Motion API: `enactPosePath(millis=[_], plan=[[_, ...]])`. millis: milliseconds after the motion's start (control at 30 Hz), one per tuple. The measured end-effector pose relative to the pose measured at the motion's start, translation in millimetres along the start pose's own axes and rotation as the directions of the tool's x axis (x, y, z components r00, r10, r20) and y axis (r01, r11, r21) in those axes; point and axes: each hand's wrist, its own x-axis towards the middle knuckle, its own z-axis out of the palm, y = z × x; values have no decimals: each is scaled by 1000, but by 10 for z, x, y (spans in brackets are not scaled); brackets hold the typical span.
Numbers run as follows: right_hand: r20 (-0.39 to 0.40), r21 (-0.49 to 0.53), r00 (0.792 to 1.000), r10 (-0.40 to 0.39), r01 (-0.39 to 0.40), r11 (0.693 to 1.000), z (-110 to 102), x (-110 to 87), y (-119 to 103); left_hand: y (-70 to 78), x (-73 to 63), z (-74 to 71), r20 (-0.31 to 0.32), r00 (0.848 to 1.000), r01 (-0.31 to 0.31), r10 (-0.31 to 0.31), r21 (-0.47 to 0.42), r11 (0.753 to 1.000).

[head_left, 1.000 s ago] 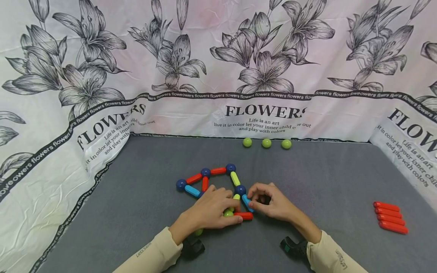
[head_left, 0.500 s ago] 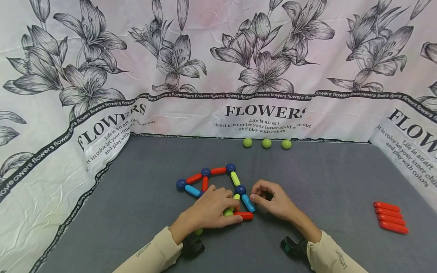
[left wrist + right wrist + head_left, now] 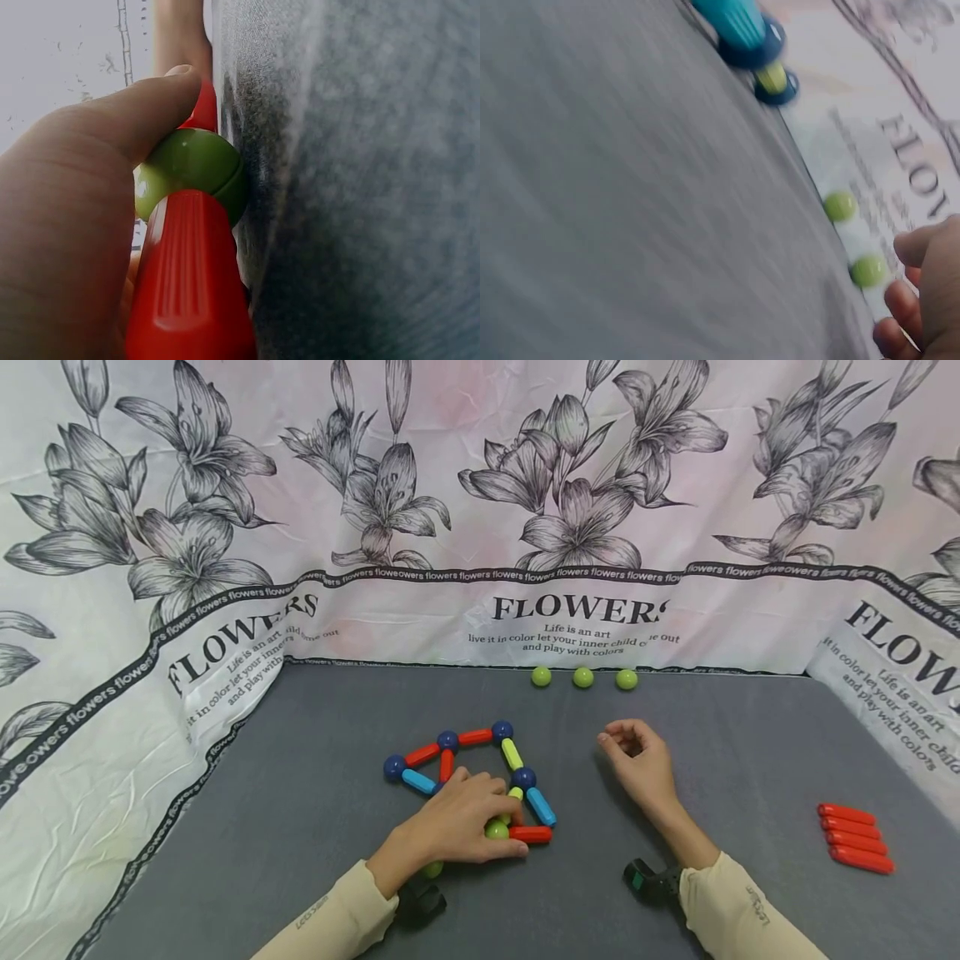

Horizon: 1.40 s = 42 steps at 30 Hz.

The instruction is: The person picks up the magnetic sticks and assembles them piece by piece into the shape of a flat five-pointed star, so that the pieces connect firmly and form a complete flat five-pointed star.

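Note:
A toy frame of rods and balls lies on the dark grey table: red rods, light blue rods and a yellow-green rod joined at dark blue balls. My left hand bends over its near side, hiding part of it, thumb and fingers around a green ball. A red rod runs right from this ball, past the thumb tip. Off to the right, my right hand is raised with loosely curled fingers and holds nothing.
Three loose green balls sit in a row at the table's back edge. On the far right lie several red rods side by side. A flower-print cloth hangs behind the table. Another green ball shows under the left wrist.
My right hand has drawn away from the light blue rod, moving right and back towards the far edge. My left hand has kept its place on the frame.

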Motion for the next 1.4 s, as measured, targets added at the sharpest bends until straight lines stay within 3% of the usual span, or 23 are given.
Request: enactPosePath(millis=[167, 333, 500, 633, 733, 1067, 1400], plan=[[-114, -59, 993, 39, -46, 997, -92, 262, 146, -6, -3, -7, 4, 1000, -4, 4, -10, 1000], [-144, -118, 985, 97, -114, 986, -142, 534, 259, -9, -4, 0, -4, 1000, -11, 11, -6, 1000], [-63, -196, 987, 145, -155, 968, -145, 731, 360, -1, -19, 23, 1, 1000, -1, 1, -11, 1000], [62, -305, 994, 93, -70, 950, -173, 828, 406, 13, -12, 41, -4, 1000, -2, 2, -11, 1000], [158, -346, 986, 45, 12, 938, -203, 870, 428, 22, -1, 46, -12, 1000, -5, 5, -9, 1000], [249, -305, 966, -72, 149, 941, -205, 738, 485, 4, -11, 56, -18, 1000, 19, -19, 18, 1000], [358, -215, 924, -133, 221, 951, -190, 404, 307, -19, -6, 17, -29, 999, 33, -32, 36, 999]])
